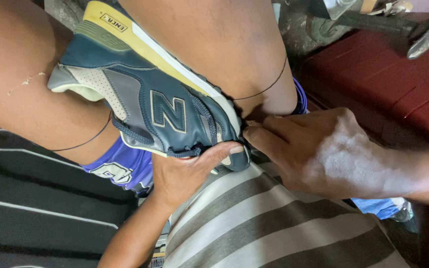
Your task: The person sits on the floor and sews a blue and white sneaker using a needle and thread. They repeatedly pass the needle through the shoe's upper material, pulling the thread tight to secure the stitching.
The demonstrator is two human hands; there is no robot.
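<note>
Both hands are working the same spot, so the grip is really a two-sided pinch at the heel end of the sneaker [165, 106]. Left hand [182, 171] comes up from below with the thumb pressed flat against the heel and the fingers tucked under, out of sight, so it's closed on the shoe from beneath. Right hand [323, 154] comes in from the side, fingertips bunched together and pushed right against the same heel edge; can't tell if they're actually pinching anything or just pressing, since the tips are buried in the gap.

Shoe itself sits wedged between the two bare knees, just above the grip, sole turned up and away. My guess is that the knees act as a vise so both hands stay free for the heel. Upper is navy leather-ish panels with grey suede, a perforated pale toe area, dark rope laces, white midsole and a yellowish rubber outsole.

Below the grip there's a grey-and-cream striped cloth [274, 223] over the lap, soft and folded, and purple shorts [122, 166] peeking out beside the left wrist. Off to the right of the grip is a dark red ribbed surface [398, 84], with some metal machine parts [353, 15] at the far top.
</note>
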